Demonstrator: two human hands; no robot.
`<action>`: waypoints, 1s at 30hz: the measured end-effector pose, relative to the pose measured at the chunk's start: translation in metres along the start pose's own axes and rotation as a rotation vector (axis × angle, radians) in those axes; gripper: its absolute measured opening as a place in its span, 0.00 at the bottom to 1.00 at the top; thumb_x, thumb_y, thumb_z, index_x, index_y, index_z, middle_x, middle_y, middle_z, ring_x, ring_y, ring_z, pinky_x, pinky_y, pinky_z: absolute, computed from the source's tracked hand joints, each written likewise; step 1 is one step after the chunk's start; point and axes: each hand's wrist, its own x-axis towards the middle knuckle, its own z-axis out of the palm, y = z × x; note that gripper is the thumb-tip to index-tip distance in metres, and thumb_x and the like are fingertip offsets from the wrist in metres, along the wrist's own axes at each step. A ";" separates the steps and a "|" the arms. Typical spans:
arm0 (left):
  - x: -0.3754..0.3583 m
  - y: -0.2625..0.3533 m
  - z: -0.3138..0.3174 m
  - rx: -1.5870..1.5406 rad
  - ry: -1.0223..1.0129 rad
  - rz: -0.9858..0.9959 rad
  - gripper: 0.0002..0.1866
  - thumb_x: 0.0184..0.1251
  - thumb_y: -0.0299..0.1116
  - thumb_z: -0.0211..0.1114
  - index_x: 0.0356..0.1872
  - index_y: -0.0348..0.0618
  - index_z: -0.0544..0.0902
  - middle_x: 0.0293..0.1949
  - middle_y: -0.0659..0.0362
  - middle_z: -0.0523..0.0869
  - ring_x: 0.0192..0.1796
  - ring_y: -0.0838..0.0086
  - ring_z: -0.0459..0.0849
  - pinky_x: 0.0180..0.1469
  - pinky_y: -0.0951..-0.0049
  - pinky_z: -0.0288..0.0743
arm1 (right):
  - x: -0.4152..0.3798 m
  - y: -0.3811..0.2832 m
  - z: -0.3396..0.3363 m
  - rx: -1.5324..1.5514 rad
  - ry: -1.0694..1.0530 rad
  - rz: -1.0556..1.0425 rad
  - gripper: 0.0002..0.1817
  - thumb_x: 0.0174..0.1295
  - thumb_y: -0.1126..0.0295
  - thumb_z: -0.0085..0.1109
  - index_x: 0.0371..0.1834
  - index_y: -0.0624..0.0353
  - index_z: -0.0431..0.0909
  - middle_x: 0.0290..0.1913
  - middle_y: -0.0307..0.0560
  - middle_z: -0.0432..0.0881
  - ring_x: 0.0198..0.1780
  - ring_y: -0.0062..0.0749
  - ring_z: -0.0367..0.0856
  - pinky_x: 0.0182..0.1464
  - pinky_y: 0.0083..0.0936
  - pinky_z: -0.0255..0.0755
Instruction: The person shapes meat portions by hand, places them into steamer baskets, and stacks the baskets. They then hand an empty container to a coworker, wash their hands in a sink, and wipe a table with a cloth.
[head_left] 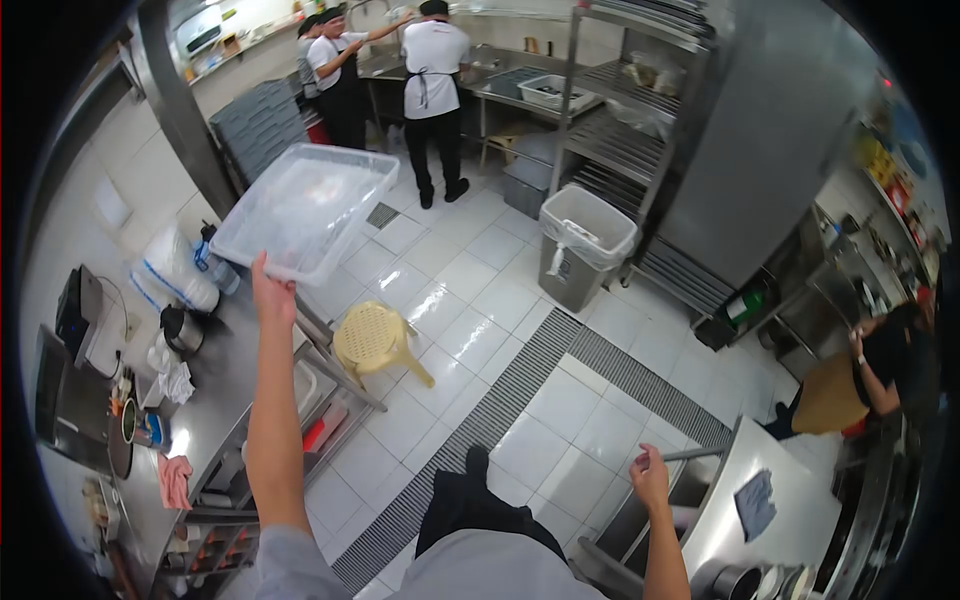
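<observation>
My left hand [272,292] grips the near edge of a translucent plastic food bin [300,215], held out at arm's length to the left. Cloudy white patches show through its plastic. The bin hangs above the floor past the end of the left steel counter [225,365]. Below my left hand stands a yellow plastic stool [372,335]. Low on the right is my right hand [650,475], holding nothing, its fingers loosely bent and apart. It is near the corner of the right steel table [725,500], where a grey cloth [755,505] lies.
A lined trash bin [585,245] stands ahead beside a metal rack [615,145]. Floor grating [500,420] crosses the tiles. Stacked grey crates [260,130] are at the back left. Several people work by the sink; another person [880,360] holds a brown board-like item at right.
</observation>
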 end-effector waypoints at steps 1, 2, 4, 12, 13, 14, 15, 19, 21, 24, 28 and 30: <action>0.014 -0.001 0.007 0.005 0.014 0.009 0.24 0.70 0.51 0.64 0.60 0.52 0.74 0.51 0.61 0.87 0.48 0.76 0.83 0.39 0.75 0.65 | 0.020 0.027 0.015 -0.008 -0.016 -0.011 0.27 0.58 0.72 0.64 0.63 0.59 0.74 0.49 0.53 0.83 0.40 0.42 0.84 0.46 0.38 0.78; 0.030 -0.004 0.012 0.010 0.026 0.017 0.24 0.69 0.50 0.64 0.60 0.52 0.74 0.50 0.61 0.87 0.46 0.77 0.83 0.38 0.76 0.63 | 0.036 0.064 0.033 -0.094 -0.095 0.052 0.27 0.58 0.69 0.64 0.63 0.59 0.74 0.50 0.55 0.83 0.43 0.47 0.85 0.48 0.41 0.78; 0.067 -0.015 0.018 0.006 0.052 0.033 0.24 0.69 0.50 0.64 0.60 0.52 0.74 0.50 0.60 0.87 0.45 0.77 0.82 0.38 0.76 0.63 | 0.051 0.147 0.072 -0.315 -0.200 0.032 0.25 0.58 0.65 0.65 0.59 0.59 0.76 0.50 0.58 0.85 0.48 0.56 0.85 0.52 0.47 0.78; 0.144 -0.065 0.057 -0.085 0.128 0.043 0.26 0.71 0.51 0.62 0.62 0.48 0.73 0.51 0.57 0.86 0.50 0.74 0.82 0.42 0.75 0.68 | 0.017 0.168 0.082 0.365 -0.231 1.187 0.05 0.66 0.70 0.57 0.37 0.59 0.81 0.30 0.52 0.82 0.26 0.38 0.83 0.21 0.33 0.74; 0.148 -0.075 0.054 -0.080 0.152 0.043 0.26 0.71 0.51 0.62 0.62 0.48 0.73 0.51 0.57 0.86 0.50 0.74 0.82 0.42 0.75 0.68 | 0.031 0.159 0.086 0.356 -0.259 1.178 0.06 0.66 0.70 0.56 0.38 0.59 0.81 0.30 0.52 0.82 0.26 0.39 0.83 0.22 0.33 0.74; 0.157 -0.083 0.054 -0.087 0.106 0.034 0.27 0.72 0.50 0.62 0.64 0.47 0.72 0.53 0.56 0.86 0.51 0.73 0.82 0.44 0.74 0.69 | 0.047 0.150 0.092 0.337 -0.307 1.160 0.07 0.66 0.69 0.56 0.38 0.59 0.81 0.30 0.52 0.82 0.26 0.39 0.83 0.22 0.34 0.74; 0.168 -0.089 0.055 -0.097 0.057 0.035 0.27 0.72 0.50 0.61 0.65 0.45 0.71 0.55 0.55 0.86 0.53 0.71 0.82 0.45 0.74 0.69 | 0.069 0.141 0.099 0.321 -0.351 1.134 0.07 0.66 0.69 0.56 0.38 0.60 0.81 0.30 0.52 0.82 0.27 0.39 0.84 0.23 0.34 0.75; 0.152 -0.108 0.066 -0.081 0.146 0.024 0.29 0.75 0.48 0.57 0.68 0.41 0.68 0.59 0.52 0.83 0.59 0.67 0.81 0.56 0.68 0.73 | 0.179 0.140 0.122 0.167 -0.547 0.929 0.10 0.66 0.67 0.54 0.38 0.61 0.81 0.31 0.51 0.83 0.28 0.40 0.85 0.25 0.35 0.76; 0.133 -0.117 0.060 -0.121 0.174 0.024 0.28 0.76 0.47 0.56 0.69 0.41 0.67 0.60 0.52 0.83 0.60 0.66 0.80 0.59 0.65 0.73 | 0.255 0.158 0.137 0.022 -0.680 0.712 0.11 0.66 0.66 0.54 0.39 0.61 0.81 0.32 0.51 0.83 0.28 0.41 0.85 0.26 0.36 0.77; 0.081 -0.120 0.037 -0.119 0.273 -0.022 0.27 0.78 0.46 0.53 0.69 0.42 0.67 0.60 0.52 0.81 0.63 0.63 0.78 0.66 0.57 0.72 | 0.387 0.094 0.156 0.068 -0.606 0.658 0.11 0.65 0.67 0.54 0.38 0.64 0.80 0.30 0.50 0.83 0.28 0.40 0.85 0.25 0.34 0.77; -0.019 -0.115 -0.010 -0.043 0.479 0.007 0.22 0.79 0.43 0.53 0.66 0.42 0.70 0.54 0.56 0.82 0.58 0.65 0.83 0.56 0.64 0.76 | 0.535 -0.007 0.226 -0.056 -0.558 0.072 0.09 0.63 0.73 0.56 0.43 0.65 0.78 0.28 0.50 0.82 0.25 0.34 0.83 0.25 0.31 0.78; -0.072 -0.108 -0.025 -0.023 0.515 0.071 0.21 0.78 0.42 0.54 0.65 0.43 0.71 0.54 0.57 0.83 0.56 0.66 0.84 0.50 0.67 0.76 | 0.610 -0.010 0.293 -0.036 -0.573 -0.170 0.12 0.61 0.74 0.58 0.48 0.65 0.77 0.28 0.49 0.82 0.24 0.32 0.82 0.25 0.30 0.77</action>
